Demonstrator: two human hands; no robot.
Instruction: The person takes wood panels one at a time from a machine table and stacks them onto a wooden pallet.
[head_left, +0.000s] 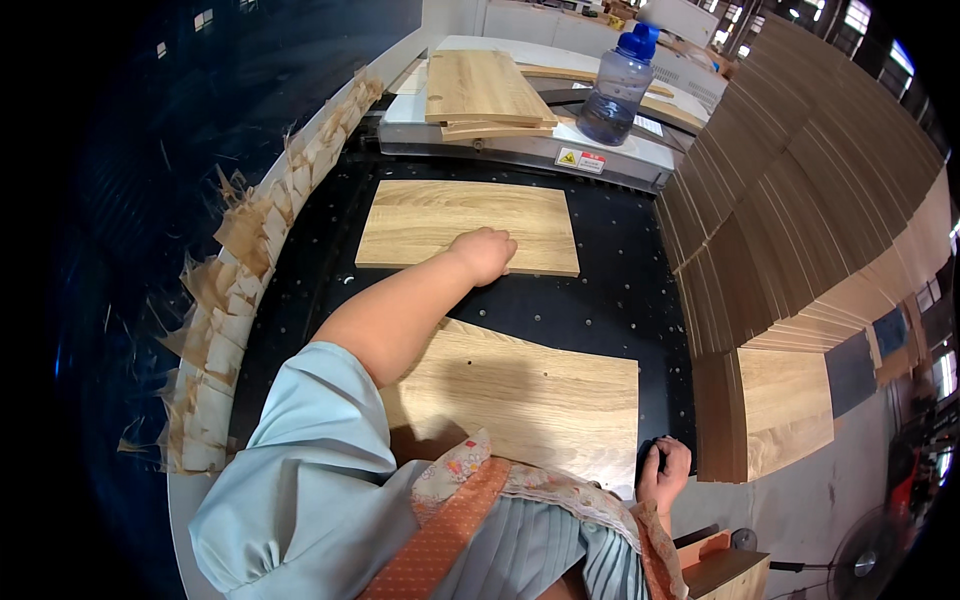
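My left arm stretches forward over the black table, and my left hand (pixel 484 255) is closed at the near edge of a light wood-grain board (pixel 440 215). Its fingers are curled down onto that edge. Close to my body lies a second wood-grain board (pixel 540 400) with small dark holes in it, partly covered by my arm and apron. To the right of this nearer board, my right hand (pixel 666 472) is held low by the table's edge with curled fingers. Something dark shows against those fingers, too small to make out.
Beyond the black studded table (pixel 610 310), several boards (pixel 480 85) are stacked on a white machine bed beside a blue-capped water bottle (pixel 615 90). A tall stack of panels (pixel 790 170) rises at right. Torn edging strips (pixel 240 290) line the left side. A fan (pixel 862 562) stands lower right.
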